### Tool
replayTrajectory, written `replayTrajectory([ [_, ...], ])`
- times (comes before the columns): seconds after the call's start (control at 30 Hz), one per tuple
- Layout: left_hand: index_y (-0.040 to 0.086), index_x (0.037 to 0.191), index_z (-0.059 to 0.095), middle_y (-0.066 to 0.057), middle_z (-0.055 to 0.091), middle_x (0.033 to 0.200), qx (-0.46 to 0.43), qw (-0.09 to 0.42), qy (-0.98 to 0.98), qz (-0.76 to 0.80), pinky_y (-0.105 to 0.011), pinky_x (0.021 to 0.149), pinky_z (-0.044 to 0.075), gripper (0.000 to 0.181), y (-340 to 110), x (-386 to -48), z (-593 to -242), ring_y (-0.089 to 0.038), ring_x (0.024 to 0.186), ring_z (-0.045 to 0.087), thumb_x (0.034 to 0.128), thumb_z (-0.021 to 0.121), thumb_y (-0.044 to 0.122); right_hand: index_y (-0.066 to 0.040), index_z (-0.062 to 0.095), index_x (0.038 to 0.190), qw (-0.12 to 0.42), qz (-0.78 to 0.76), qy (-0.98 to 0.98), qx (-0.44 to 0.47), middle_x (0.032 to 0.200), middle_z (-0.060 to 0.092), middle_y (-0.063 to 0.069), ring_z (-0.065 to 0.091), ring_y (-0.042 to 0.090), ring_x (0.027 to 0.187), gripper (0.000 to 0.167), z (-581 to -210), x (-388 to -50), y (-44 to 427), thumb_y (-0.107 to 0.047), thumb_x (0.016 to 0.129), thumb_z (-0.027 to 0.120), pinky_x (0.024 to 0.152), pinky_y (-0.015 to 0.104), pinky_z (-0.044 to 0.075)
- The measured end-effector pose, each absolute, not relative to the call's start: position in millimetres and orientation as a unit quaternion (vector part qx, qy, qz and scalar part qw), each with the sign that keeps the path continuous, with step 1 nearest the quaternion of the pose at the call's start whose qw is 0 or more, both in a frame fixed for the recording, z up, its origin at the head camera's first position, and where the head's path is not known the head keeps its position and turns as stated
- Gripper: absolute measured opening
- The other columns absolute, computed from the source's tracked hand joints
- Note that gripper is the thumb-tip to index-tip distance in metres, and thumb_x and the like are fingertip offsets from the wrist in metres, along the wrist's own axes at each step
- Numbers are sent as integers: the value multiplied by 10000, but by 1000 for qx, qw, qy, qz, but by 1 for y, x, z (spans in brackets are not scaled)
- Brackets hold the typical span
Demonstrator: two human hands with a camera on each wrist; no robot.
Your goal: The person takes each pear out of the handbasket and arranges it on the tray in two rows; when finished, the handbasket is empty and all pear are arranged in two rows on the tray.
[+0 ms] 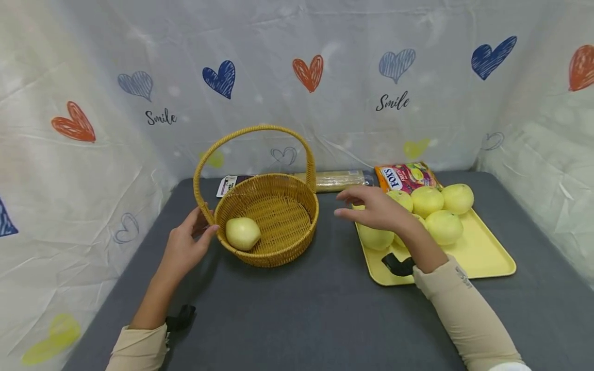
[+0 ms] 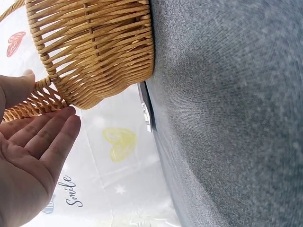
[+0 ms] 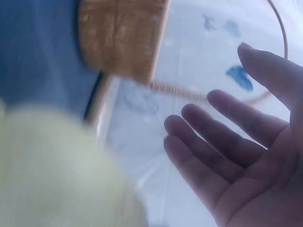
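A round woven basket (image 1: 271,260) with a tall arched handle stands on the table, one pale yellow-green fruit (image 1: 243,234), like an apple or melon, lying inside at its left. At the handle's left base, my left hand (image 1: 187,245) holds it between thumb and fingers; the left wrist view shows the fingers (image 2: 57,137) along the weave. My right hand (image 1: 378,208) hovers over the left part of a yellow tray (image 1: 487,260), fingers apart and holding nothing. Several similar fruits (image 1: 444,227) sit on that tray, some partly hidden by the hand and forearm. A blurred fruit (image 3: 61,170) fills the lower left of the right wrist view.
Behind the tray lies an orange Fox's packet (image 1: 408,176). A long clear pack of thin sticks (image 1: 339,181) lies behind the basket along the back edge. A white sheet printed with hearts (image 1: 260,31) surrounds the grey table (image 1: 297,319) at back and sides.
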State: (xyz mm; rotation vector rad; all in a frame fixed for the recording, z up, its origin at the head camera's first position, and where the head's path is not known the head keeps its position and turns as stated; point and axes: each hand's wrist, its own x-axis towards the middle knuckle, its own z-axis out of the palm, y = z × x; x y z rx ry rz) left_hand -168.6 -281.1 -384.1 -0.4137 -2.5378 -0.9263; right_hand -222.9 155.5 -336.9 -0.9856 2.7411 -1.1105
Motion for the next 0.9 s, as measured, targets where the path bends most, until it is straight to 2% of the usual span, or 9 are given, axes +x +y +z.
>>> replayTrajectory([
  [0.17, -3, 1497, 416, -234, 615, 1307, -143, 196, -913, -329, -485, 886, 561, 583, -282, -169, -385, -362, 1138, 637, 997, 662, 170, -40, 669, 1261, 21, -358, 862, -358, 1216, 666, 100, 642, 278, 1091, 391, -341, -227, 105, -276, 954, 723, 936, 443, 548],
  [0.3, 6, 1496, 422, -222, 617, 1312, -140, 196, -913, -330, -474, 887, 560, 584, -283, -168, -386, -350, 1140, 639, 990, 672, 157, -36, 646, 1295, 40, -340, 857, -385, 1252, 654, 105, 638, 288, 1109, 409, -349, -228, 68, -278, 969, 702, 933, 424, 549],
  [0.47, 6, 1502, 416, -229, 613, 1315, -143, 200, -912, -328, -481, 885, 560, 590, -284, -168, -386, -356, 1137, 640, 989, 671, 145, -25, 618, 1331, 60, -316, 856, -405, 1299, 635, 135, 627, 303, 1151, 458, -357, -230, 28, -291, 968, 703, 966, 400, 532],
  [0.7, 4, 1505, 412, -231, 611, 1319, -139, 200, -914, -324, -487, 881, 561, 591, -283, -167, -384, -360, 1129, 642, 996, 664, 167, -19, 524, 1430, 82, -296, 864, -399, 1391, 573, 158, 547, 295, 1269, 598, -364, -234, -16, -388, 981, 665, 1048, 410, 473],
  [0.77, 2, 1506, 410, -231, 611, 1318, -140, 200, -914, -323, -497, 877, 564, 591, -283, -167, -385, -363, 1125, 643, 997, 662, 169, -41, 485, 1473, 90, -297, 865, -394, 1433, 545, 134, 525, 267, 1298, 623, -368, -235, -25, -417, 997, 630, 1067, 395, 458],
  [0.9, 2, 1509, 405, -230, 614, 1313, -146, 201, -912, -325, -501, 870, 570, 596, -283, -168, -385, -361, 1118, 647, 995, 664, 158, -108, 444, 1524, 102, -294, 862, -399, 1421, 563, 56, 549, 200, 1264, 607, -373, -234, -39, -428, 1025, 574, 1018, 356, 484],
])
